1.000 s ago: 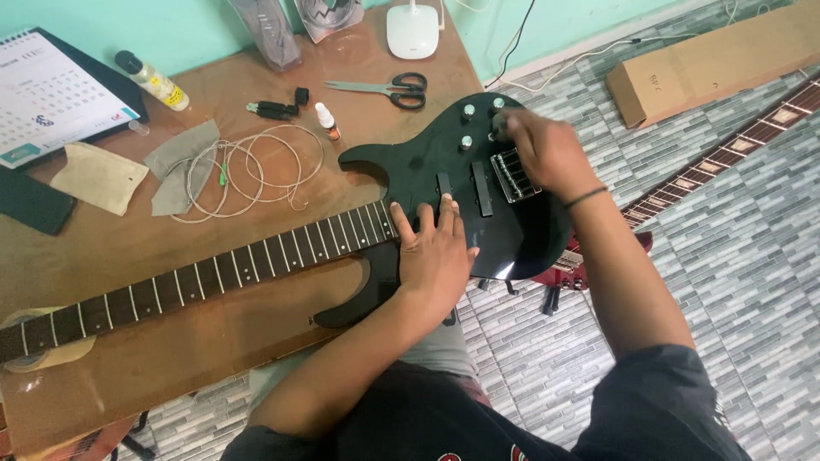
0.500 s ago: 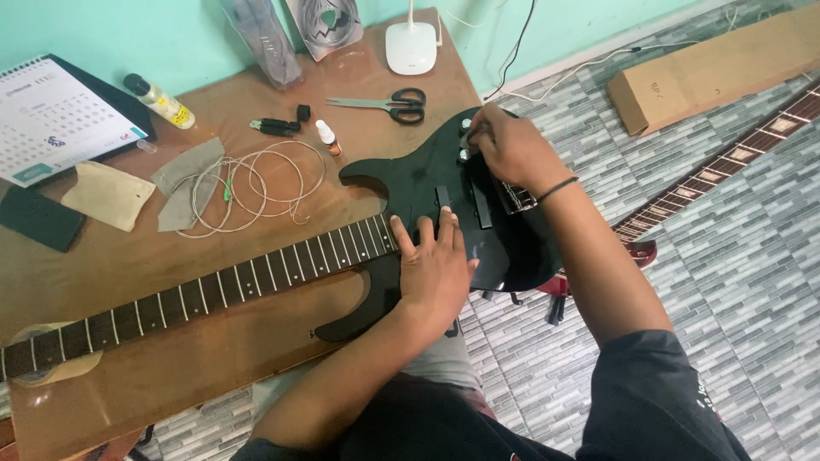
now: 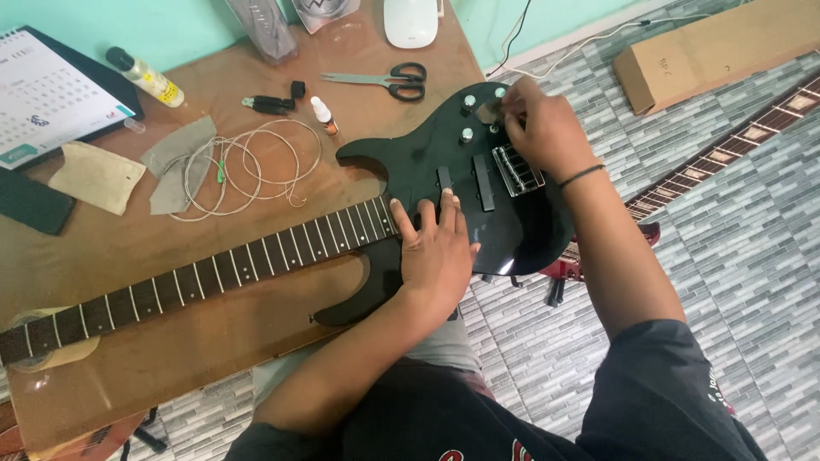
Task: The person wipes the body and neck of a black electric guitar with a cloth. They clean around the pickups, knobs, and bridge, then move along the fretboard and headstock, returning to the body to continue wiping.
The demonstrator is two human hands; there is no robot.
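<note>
A black electric guitar [image 3: 478, 196] lies flat across the right end of a brown wooden surface [image 3: 171, 358], its body hanging partly over the edge above the tiled floor [image 3: 735, 256] and its long neck [image 3: 196, 282] running off to the left. The left hand [image 3: 436, 252] rests palm down and spread open on the body where the neck joins it, fingers flat, gripping nothing. The right hand [image 3: 542, 128] is up by the silver knobs [image 3: 468, 102] near the top edge of the body, fingertips pinched on a small greyish piece [image 3: 489, 113]; what that piece is cannot be told. A dark band circles the right wrist. Just below that hand sits the metal bridge [image 3: 517, 169].

On the surface beside the guitar lie a coil of loose strings [image 3: 248, 162] over a grey cloth [image 3: 175, 162], a small dropper bottle [image 3: 323, 114], scissors [image 3: 389, 79], a small black tool [image 3: 269, 105], a yellow-labelled bottle [image 3: 145, 77], a tan cloth [image 3: 96, 177] and a desk calendar [image 3: 51, 98]. On the floor to the right lie a second guitar neck [image 3: 735, 145] and a long cardboard box [image 3: 717, 51].
</note>
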